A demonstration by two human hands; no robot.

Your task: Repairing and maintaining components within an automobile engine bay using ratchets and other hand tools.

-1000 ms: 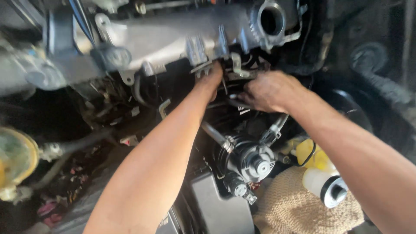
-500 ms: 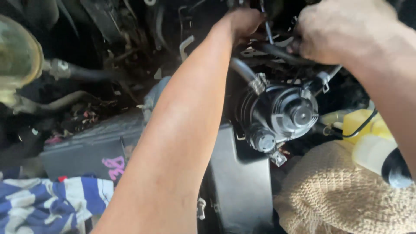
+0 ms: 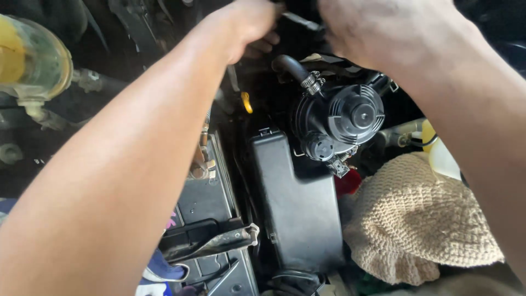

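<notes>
Both hands at far top, above black pump (image 3: 342,118): left hand (image 3: 246,24) & right hand (image 3: 378,30) touched thin rod (image 3: 300,21); grip state unclear. Knit cloth (image 3: 422,219) near right.

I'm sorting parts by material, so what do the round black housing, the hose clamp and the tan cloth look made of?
Round black housing: likely moulded plastic, matte, with ribbed fins. Hose clamp: metal, shiny silver band. Tan cloth: knitted or crocheted yarn, with a visible looped weave.
</notes>
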